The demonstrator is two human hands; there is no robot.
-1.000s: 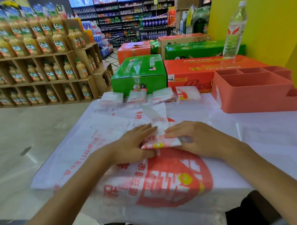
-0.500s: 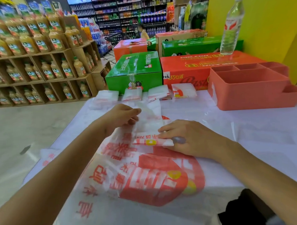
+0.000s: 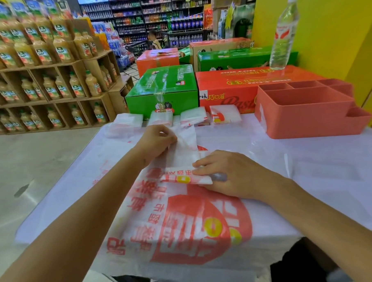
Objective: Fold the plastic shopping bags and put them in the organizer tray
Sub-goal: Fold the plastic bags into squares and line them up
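Table (image 3: 322, 169) with bags (image 3: 184, 222), tray (image 3: 303, 118)

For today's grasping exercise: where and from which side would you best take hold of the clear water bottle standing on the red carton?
Grip the water bottle around its mid body, coming in from the near left side. It stands upright on the red carton, with the yellow wall close behind it.

A clear water bottle (image 3: 283, 34) stood upright on a red carton (image 3: 231, 85), with a green carton (image 3: 163, 88) just left of it and more cartons behind. Wooden shelves (image 3: 50, 87) of orange juice bottles (image 3: 76, 83) filled the left side above a pale floor (image 3: 32, 164). A yellow wall (image 3: 335, 27) rose at the right.
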